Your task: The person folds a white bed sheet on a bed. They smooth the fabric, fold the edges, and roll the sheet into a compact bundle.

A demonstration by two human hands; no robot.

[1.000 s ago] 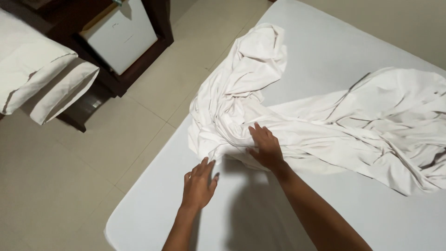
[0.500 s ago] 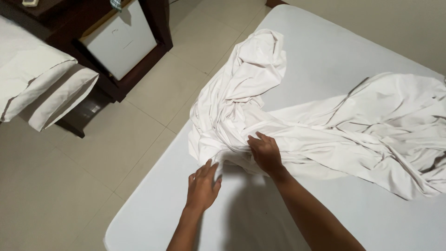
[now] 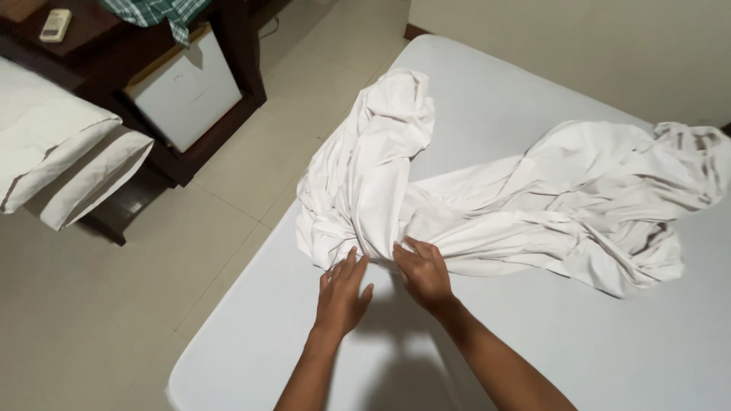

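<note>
head view: white sheet (image 3: 487, 205) lies crumpled across the frame's middle on the bare mattress (image 3: 609, 342), nothing spread yet. left hand (image 3: 340, 295) open at its lower edge; right hand (image 3: 424, 274) pinches the fabric.

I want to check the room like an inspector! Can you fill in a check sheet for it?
Surface: pale mattress, bare at the near end.
Job's things: crumpled white sheet on the mattress.
Clutter: pillows, remote, checked cloth.
Hands: left hand and right hand touch the sheet's near edge; grip unclear.
Cables: nothing seen.
Surroundings: tiled floor, dark cabinet, beige wall.
</note>
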